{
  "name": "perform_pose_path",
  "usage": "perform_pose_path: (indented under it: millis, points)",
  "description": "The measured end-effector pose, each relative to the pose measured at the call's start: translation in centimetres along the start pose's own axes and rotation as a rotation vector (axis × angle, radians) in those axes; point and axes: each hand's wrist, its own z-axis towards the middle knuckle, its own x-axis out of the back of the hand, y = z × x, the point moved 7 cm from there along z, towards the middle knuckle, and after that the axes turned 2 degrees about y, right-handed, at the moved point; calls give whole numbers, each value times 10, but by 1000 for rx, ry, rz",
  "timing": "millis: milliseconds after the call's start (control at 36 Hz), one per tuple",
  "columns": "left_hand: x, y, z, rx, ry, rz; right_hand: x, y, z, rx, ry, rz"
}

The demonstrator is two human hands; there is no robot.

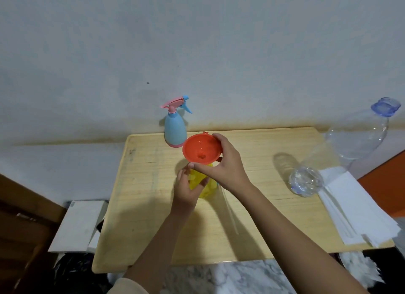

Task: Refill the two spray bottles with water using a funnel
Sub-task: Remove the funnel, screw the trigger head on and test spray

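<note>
A yellow spray bottle [205,185] without its head stands in the middle of the wooden table [258,217]. My left hand [186,190] grips its body. An orange funnel [200,149] sits on top of the bottle, and my right hand [221,162] pinches its rim between thumb and fingers. A blue spray bottle [175,130] with a pink and blue trigger head stands at the table's back edge, just behind the funnel. A large clear water bottle [341,153] with a blue cap stands at the right.
A thin clear dip tube [230,210] lies on the table right of the yellow bottle. White paper sheets [355,208] are stacked at the right edge. A white box [79,223] sits left of the table. A wall rises close behind.
</note>
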Motion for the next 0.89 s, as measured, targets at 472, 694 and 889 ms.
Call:
perform_pose_path:
  millis: [472, 694, 889]
  points:
    - [-3, -9, 1, 58, -19, 14, 5, -7, -5, 15, 43, 19]
    - [-4, -5, 1, 47, -13, 9, 7, -11, -6, 30, 50, 14]
    - [-4, -6, 2, 36, -20, 10, 9, -13, -6, 35, 48, 19]
